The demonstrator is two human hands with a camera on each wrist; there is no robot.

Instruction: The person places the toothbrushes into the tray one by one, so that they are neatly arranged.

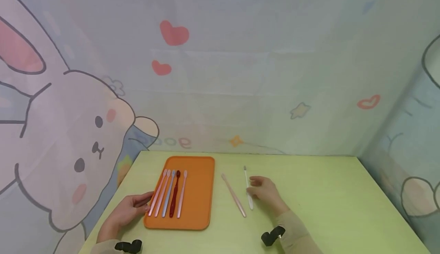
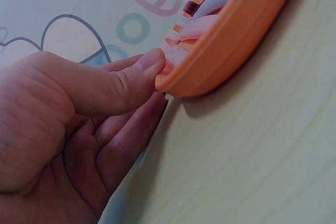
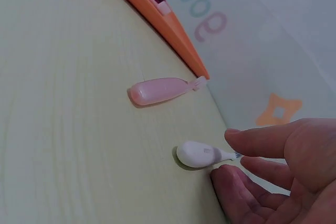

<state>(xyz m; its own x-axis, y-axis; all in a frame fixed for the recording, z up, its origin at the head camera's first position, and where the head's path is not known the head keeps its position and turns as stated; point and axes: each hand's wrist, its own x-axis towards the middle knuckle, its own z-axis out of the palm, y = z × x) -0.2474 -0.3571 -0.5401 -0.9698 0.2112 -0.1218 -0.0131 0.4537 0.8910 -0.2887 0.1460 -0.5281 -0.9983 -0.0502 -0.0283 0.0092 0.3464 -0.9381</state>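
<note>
At the left edge of the orange tray [image 1: 201, 196], my left hand [image 1: 124, 210] pinches the rim, thumb on top and fingers at the outer side. Several toothbrushes lie side by side on the tray, among them a dark red toothbrush [image 1: 174, 194] and a blue toothbrush [image 1: 168, 194]; the others are pink. My right hand [image 1: 266, 192] is at a white toothbrush [image 1: 250, 202] lying on the table. In the right wrist view its thumb and fingers are spread around the brush's neck, with gaps between. Left of it lies a pale pink toothbrush [image 3: 160, 91].
The pale yellow-green table [image 1: 330, 200] meets a printed cloth backdrop [image 1: 240, 93] along its back edge. A further cloth panel [image 1: 405, 143] stands along the right side. Small black devices are strapped at both wrists.
</note>
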